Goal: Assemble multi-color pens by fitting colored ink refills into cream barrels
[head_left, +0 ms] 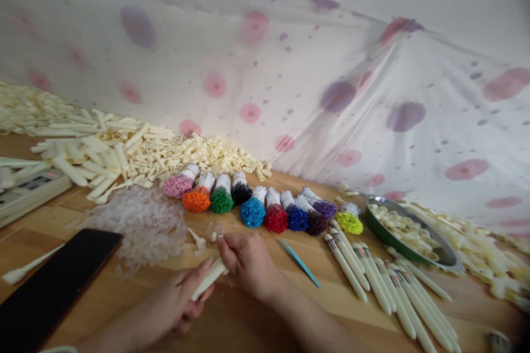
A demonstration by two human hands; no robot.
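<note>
My left hand [184, 293] is closed around a cream-coloured pen barrel [209, 280], which slants up to the right. At the barrel's upper end, my right hand [248, 262] is curled shut, its fingers hiding that end and any small part there. Just beyond my hands lie a small cream pen part [197, 240] and a few clear bits. Left of them spreads a heap of short translucent tubes [143, 223]. Rubber-banded bundles of thin refills with coloured tips stand in a row behind, among them a red bundle [275, 215] and a green bundle [222, 196].
Blue tweezers [298, 262] lie right of my hands, near several multicolour pens [379, 281]. A green-sided dish [375, 234] holds cream parts. Barrels and small parts are piled [103, 157] at the back left. A black phone [58, 287] lies front left, below a pale device [35, 193].
</note>
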